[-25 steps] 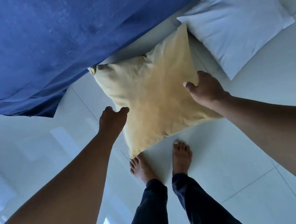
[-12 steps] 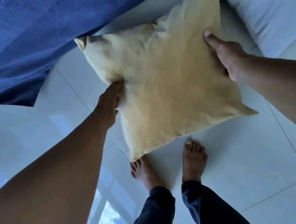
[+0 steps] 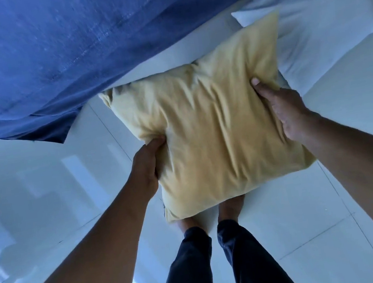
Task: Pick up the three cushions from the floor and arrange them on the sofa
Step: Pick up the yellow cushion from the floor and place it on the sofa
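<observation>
While two cushions are in sight, only one is in hand: a square, pale yellow fabric cushion [image 3: 206,136] and a white square cushion [image 3: 323,24] lying on the glossy white tiled floor [image 3: 42,187]. A third cushion does not show in this view. One sofa draped in blue woven fabric [image 3: 57,46] fills the upper left, and two bare feet in dark trouser legs [image 3: 223,264] stand below.

The yellow cushion is soft and wrinkled, its cover creased in long folds running from the upper corners down toward the middle, with a puckered corner at its upper left near the sofa's edge. It is held up in front of the sofa, above the feet, its upper right corner overlapping the white cushion in the view.

The left hand [image 3: 146,169] is clamped on the cushion's left edge, thumb pressed into the face and fingers tucked behind. The right hand [image 3: 285,112] is clamped on the right edge, thumb on top and the fingers hidden behind the fabric. The hands are well apart, one on each side.

Compared with half a second ago, the cushion now covers the toes of both feet, which were clear of it then, and more of the white cushion and sofa is in view.
</observation>
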Available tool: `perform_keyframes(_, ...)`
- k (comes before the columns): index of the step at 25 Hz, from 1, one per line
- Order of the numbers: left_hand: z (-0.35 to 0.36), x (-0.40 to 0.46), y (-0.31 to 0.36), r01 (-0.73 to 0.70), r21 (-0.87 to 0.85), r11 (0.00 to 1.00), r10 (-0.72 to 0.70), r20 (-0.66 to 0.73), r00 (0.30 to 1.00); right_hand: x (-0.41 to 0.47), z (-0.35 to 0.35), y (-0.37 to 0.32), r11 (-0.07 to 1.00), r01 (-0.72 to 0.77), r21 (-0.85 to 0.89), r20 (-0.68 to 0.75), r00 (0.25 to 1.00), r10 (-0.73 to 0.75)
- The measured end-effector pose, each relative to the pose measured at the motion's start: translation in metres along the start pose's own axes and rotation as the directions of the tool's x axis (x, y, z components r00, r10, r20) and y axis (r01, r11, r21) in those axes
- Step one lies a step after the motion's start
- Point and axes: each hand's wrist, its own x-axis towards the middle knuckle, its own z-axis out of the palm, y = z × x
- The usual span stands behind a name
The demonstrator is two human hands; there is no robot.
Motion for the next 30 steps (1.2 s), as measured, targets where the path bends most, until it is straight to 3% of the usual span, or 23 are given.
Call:
perform_keyframes(6, -0.019, -0.149, 0.032, -0.063, -0.042, 0.997, 0.065, 0.049, 0.997, -0.124, -0.041, -0.057, 0.994, 0.046, 0.099, -0.022, 0.999, -0.044)
perform_keyframes(16, -0.043, -0.344, 0.147, -0.323, -0.089, 0.942, 0.316, -0.088, 0.945, -0.299, -0.073, -0.203, 0.947, 0.265, 0.184, -0.029, 0.964, -0.264)
perform_keyframes(24, -0.059, -0.433, 0.215, -0.557, -0.157, 0.816, 0.529, -0.186, 0.828, -0.360, -0.084, -0.303, 0.897, 0.348, 0.272, 0.082, 0.920, -0.382)
perform_keyframes(30, -0.079, -0.458, 0.261, -0.621, -0.214, 0.754, 0.579, -0.232, 0.782, -0.364, -0.056, -0.361, 0.875, 0.366, 0.315, 0.170, 0.886, -0.432)
